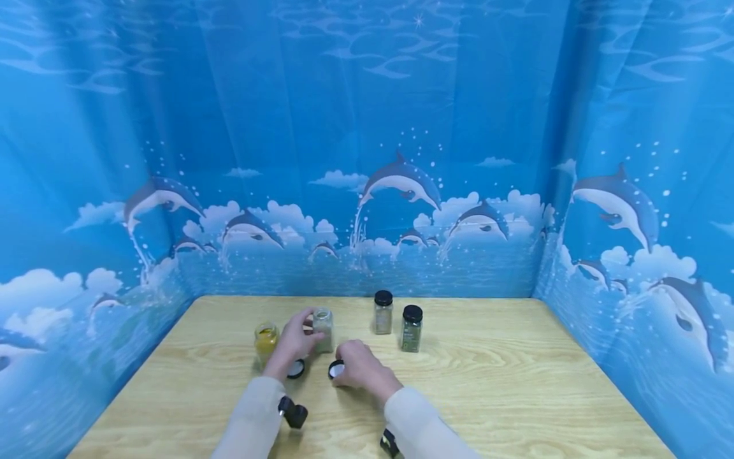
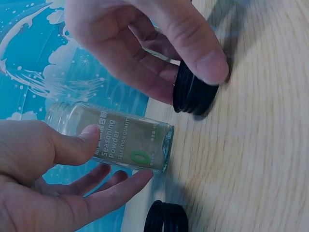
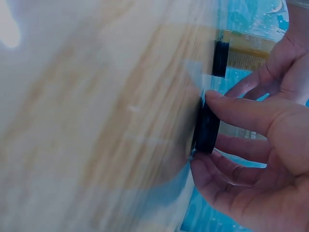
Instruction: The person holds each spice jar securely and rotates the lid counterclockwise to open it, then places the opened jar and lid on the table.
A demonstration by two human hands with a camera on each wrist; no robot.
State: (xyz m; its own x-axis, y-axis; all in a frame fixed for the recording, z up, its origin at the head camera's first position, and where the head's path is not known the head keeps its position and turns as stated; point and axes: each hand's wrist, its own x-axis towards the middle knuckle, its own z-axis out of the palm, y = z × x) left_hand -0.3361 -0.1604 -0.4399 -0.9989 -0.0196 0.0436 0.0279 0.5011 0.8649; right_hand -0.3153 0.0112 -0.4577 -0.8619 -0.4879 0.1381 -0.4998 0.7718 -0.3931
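A clear glass jar of seasoning powder [image 2: 128,137] stands uncapped on the table. My left hand [image 1: 299,338] holds it from the left side, the thumb against the label and a finger behind the jar. In front of it, my right hand [image 1: 360,366] pinches a black screw lid [image 3: 206,126] at the table surface; its white inside shows in the head view. A second black lid [image 1: 295,369] lies on the table near my left wrist. Left of that hand stands an open jar with yellow contents [image 1: 266,343], partly covered by the hand.
Two capped jars stand farther right: one with pale contents [image 1: 383,313] and one with green contents [image 1: 411,330]. The wooden table [image 1: 487,382] is bordered by a blue dolphin-print curtain [image 1: 355,127] at the back and both sides.
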